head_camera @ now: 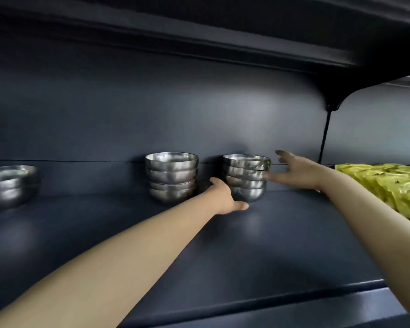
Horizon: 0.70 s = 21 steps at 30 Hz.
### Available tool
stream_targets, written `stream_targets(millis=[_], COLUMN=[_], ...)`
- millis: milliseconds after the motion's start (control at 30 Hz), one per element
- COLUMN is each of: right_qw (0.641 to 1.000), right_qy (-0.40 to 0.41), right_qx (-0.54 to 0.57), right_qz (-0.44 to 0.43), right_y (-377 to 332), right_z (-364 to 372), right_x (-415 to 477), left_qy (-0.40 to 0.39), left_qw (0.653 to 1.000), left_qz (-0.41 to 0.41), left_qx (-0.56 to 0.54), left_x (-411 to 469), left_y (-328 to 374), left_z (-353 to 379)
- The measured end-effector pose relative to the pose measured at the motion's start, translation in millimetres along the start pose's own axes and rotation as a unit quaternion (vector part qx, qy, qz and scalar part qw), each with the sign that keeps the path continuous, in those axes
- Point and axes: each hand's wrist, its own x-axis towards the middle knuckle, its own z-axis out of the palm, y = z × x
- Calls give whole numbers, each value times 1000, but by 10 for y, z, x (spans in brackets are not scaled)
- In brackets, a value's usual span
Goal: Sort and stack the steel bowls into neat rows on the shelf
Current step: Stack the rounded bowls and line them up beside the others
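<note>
Topple risk under uneven push, centre-frame stack (245, 172): left hand (225, 197) grips bottom bowl (250, 195), right hand (298, 171) fingers spread open.

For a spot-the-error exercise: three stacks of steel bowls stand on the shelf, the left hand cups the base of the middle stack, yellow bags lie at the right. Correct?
Not quite. The head view shows the left hand cupping the base of the right-hand stack, not the middle stack. The shelf and yellow bags are as stated.

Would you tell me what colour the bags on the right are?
The bags are yellow; head view.
</note>
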Motion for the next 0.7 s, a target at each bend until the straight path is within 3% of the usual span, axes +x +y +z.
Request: stream_targets(millis=[100,200,300,700], right_qw=[988,970,956,916], right_qy=[0,0,13,60], right_qx=[152,234,285,384], right_qz=[-25,-60,-76,-96], right_y=[119,191,274,381], right_z=[141,289,375,534], right_x=[276,449,526,585], left_qy=[14,79,122,131], left_qw=[994,976,963,957], left_qz=[-8,26,41,71], left_qx=[-106,-201,-235,-249], left_x=[225,375,486,558], left_y=[20,-47,-156,-248], left_z=[141,315,432,483])
